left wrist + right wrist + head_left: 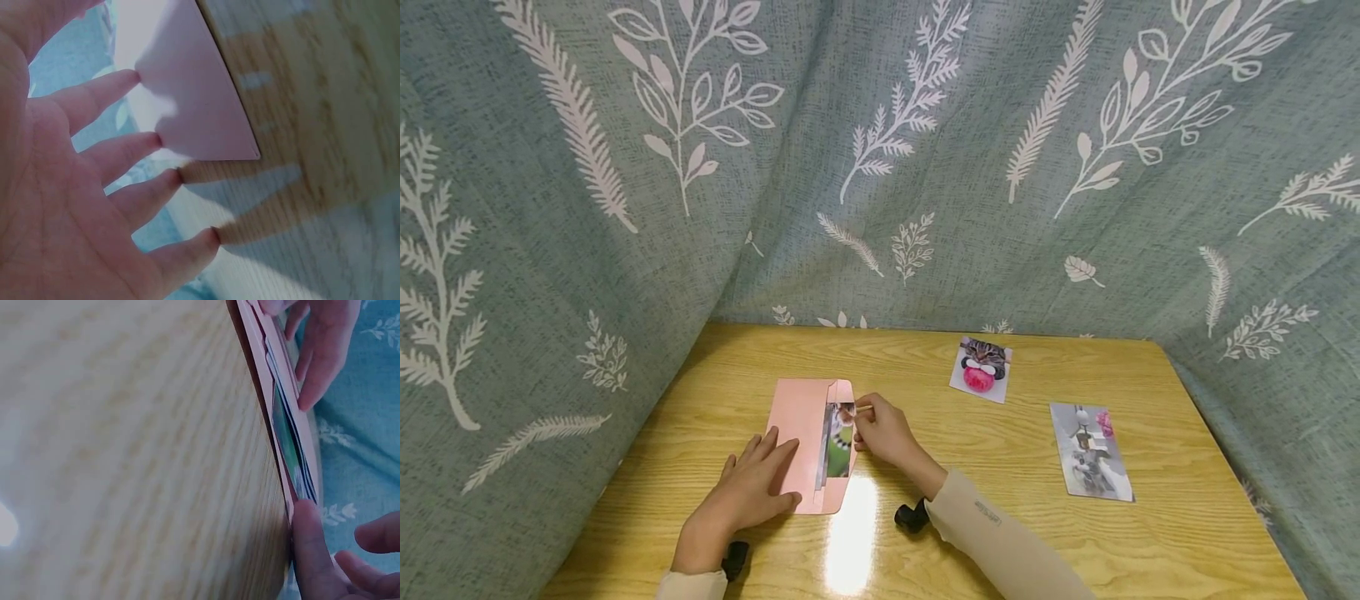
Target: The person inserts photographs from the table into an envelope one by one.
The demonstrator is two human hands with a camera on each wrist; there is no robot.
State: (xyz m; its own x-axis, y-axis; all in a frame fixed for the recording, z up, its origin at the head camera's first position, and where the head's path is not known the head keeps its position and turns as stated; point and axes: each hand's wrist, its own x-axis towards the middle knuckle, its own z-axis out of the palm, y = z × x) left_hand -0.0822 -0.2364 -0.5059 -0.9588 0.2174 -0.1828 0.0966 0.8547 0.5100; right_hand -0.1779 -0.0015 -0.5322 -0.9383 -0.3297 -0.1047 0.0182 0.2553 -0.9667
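A pink envelope [795,408] lies on the table with its open side to the right. Several photos sit in its mouth, the top photo [840,450] showing green and a striped tail. My left hand [747,490] rests on the envelope's left part, fingers spread. In the left wrist view, two fingertips of the left hand [81,187] overlap the pink paper and two the wood. At the envelope's mouth, my right hand [883,429] touches the photos' edge. One fingertip [306,519] is against the stacked edges in the right wrist view; the other fingers stand apart.
A photo of a cat with a pink ball [981,371] lies at the back of the wooden table [917,358]. Farther right lies a greyish photo with a pink flower [1092,454]. Teal curtain with white leaf prints [865,250] surrounds the table's back and sides.
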